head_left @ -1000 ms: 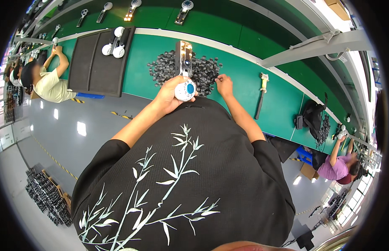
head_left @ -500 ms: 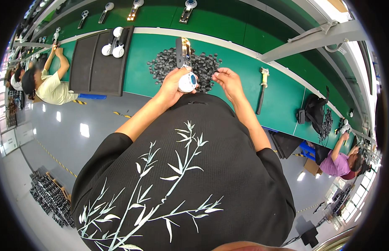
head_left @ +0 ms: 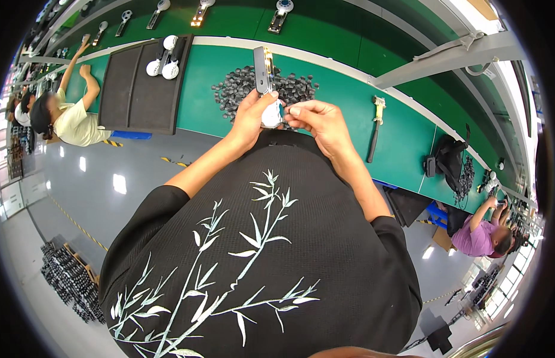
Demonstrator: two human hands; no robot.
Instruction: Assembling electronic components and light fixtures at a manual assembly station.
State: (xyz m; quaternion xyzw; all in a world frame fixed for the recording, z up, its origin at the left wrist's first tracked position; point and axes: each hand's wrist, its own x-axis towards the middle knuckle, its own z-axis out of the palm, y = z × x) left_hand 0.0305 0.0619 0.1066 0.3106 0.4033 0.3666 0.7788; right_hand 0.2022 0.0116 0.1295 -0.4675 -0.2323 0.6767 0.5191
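My left hand (head_left: 249, 119) is wrapped round a handheld device with a round white head (head_left: 270, 114) and a dark grey handle (head_left: 262, 70), its handle pointing away from me. Close against the right side of the white head, my right hand (head_left: 322, 122) has thumb and forefinger pinched together. What sits between those fingertips is too small to make out. Below the device, a heap of small black caps (head_left: 233, 89) spreads over the green bench (head_left: 343, 110).
Left of the heap lies a dark tray (head_left: 131, 89) with several white-headed devices (head_left: 170, 70) on its edge. A hammer-like tool (head_left: 376, 128) and a black bag (head_left: 449, 161) lie rightward. Beyond a white rail, more devices (head_left: 280, 17) lie on a green belt. People work at both sides.
My right hand has moved left, from over the heap to the side of the white head. The device has turned slightly in my left hand. Devices beyond the rail have shifted right.
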